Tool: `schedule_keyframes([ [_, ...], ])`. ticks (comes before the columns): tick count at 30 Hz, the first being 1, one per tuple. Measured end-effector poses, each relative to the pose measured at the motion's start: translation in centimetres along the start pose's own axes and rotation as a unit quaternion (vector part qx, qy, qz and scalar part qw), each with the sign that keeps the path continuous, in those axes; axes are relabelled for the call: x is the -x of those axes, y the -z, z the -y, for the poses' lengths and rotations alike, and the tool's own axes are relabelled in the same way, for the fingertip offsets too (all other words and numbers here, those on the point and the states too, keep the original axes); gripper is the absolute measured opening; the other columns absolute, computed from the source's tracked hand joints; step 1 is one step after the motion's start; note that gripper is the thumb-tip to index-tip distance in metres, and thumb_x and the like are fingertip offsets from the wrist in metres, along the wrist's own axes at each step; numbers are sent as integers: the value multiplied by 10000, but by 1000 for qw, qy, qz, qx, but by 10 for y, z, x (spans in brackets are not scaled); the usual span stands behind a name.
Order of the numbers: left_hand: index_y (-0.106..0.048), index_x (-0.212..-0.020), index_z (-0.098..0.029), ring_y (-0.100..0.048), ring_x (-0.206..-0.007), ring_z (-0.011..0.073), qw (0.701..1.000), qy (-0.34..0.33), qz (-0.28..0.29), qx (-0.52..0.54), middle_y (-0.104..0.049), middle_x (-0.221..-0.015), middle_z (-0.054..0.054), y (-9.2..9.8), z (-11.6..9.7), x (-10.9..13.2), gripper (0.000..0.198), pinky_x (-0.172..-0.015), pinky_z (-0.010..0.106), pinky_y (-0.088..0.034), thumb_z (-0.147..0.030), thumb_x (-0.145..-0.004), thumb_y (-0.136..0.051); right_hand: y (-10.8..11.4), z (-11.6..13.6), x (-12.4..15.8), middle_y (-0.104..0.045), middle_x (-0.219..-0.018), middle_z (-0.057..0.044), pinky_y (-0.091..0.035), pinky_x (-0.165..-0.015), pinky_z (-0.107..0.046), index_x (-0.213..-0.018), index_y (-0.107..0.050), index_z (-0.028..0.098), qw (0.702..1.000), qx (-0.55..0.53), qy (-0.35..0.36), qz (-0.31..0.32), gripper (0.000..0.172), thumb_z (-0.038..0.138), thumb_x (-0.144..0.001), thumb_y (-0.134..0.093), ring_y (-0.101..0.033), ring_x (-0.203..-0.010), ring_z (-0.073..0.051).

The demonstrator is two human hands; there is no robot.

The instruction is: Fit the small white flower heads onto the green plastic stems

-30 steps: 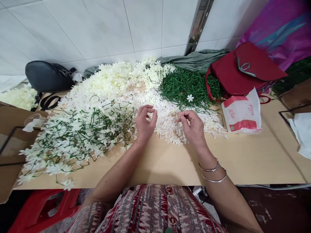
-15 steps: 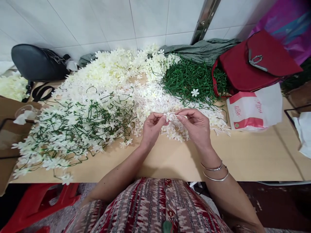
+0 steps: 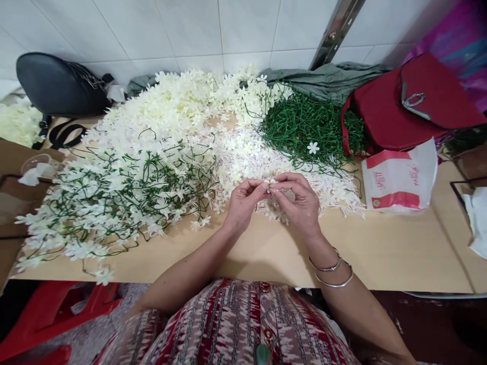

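Note:
Just above the near part of the table, my left hand [image 3: 244, 202] pinches a small white flower [image 3: 271, 183] between thumb and forefinger. My right hand [image 3: 299, 204] meets it from the other side, its fingers closed on the same flower. The fingers cover most of the flower. Behind both hands lies a heap of loose white flowers [image 3: 247, 149]. Green stems [image 3: 308, 124] are piled beyond my right hand, with one white flower [image 3: 313, 147] on them. To the left spreads a heap of white flowers with green stems [image 3: 140, 187].
A black bag [image 3: 61, 86] stands at the back left, a red bag [image 3: 395, 106] at the back right. A white and red paper bag [image 3: 397, 177] lies on the table [image 3: 380, 253]. Cardboard [image 3: 11, 203] borders the left side. Below is a red stool [image 3: 57, 314].
My right hand has moved left, closer to my left hand, and its fingers have closed in around the flower. The whole view has shifted slightly.

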State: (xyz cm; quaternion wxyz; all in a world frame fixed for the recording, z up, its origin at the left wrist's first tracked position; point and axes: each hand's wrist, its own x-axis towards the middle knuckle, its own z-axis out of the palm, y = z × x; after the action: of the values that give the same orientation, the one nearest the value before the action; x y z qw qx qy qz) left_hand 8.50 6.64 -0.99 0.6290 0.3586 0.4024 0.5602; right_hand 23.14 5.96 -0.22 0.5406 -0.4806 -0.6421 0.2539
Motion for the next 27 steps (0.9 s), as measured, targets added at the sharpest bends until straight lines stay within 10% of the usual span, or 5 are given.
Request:
schedule_keyframes([
  [13,-752,-903,-208,-683,-1039,171,969,-181,40,-162,-711,-1068,72,4,2,1,193,-964,338,-543,-400,-908,-766,2,-7,-2,-710,-1114,-64,-544,-999,-422,-837,-742,243,995,-73,-68,-5,20,241,-840,-762,-683,-1111,-218],
  [27,-743,-1042,-218,-687,-841,129,985,-129,38,-108,-746,-945,32,-1,6,9,291,-795,259,-567,-452,-879,-800,2,3,0,-746,-895,-16,-582,-833,-385,-842,-723,277,997,-6,44,-57,72,221,-884,-740,-711,-875,-198],
])
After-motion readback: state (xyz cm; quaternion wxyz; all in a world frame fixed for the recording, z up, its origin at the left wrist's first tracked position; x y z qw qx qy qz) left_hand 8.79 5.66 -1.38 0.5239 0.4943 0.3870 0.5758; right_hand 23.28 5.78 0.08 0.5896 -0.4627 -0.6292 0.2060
